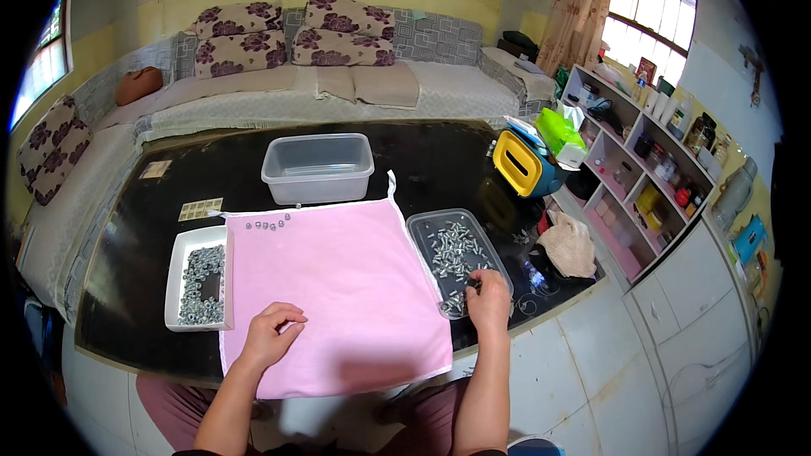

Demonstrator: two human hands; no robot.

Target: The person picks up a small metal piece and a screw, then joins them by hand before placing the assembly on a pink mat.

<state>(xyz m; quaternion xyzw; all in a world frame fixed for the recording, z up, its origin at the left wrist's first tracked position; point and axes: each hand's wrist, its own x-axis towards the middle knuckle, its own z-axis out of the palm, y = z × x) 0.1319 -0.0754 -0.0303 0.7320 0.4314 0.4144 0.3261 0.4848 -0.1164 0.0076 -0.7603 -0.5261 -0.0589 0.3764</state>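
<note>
Toward the desk's (127, 287) right edge: silvery bolts (456, 247) in a clear tray (430, 274)
Right hand (487, 300): fingers bunched at the nearest bolts; pinching, cannot tell
Left hand (270, 333): fingers loosely curled over pink cloth (346, 274), near edge

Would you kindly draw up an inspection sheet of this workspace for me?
Surface: dark table, partly covered by a pink cloth.
Work items: white tray of nut-like pieces, left; clear tray of bolt-like pieces, right; small metal pieces near the cloth's far-left corner.
Clutter: clear tub, yellow-and-blue container, beige fabric.
Hands: left hand over the cloth, seemingly empty; right hand at the clear tray, grip unclear.
Cables: nothing clearly seen.
Surroundings: patterned sofa, pink shelf unit.
</note>
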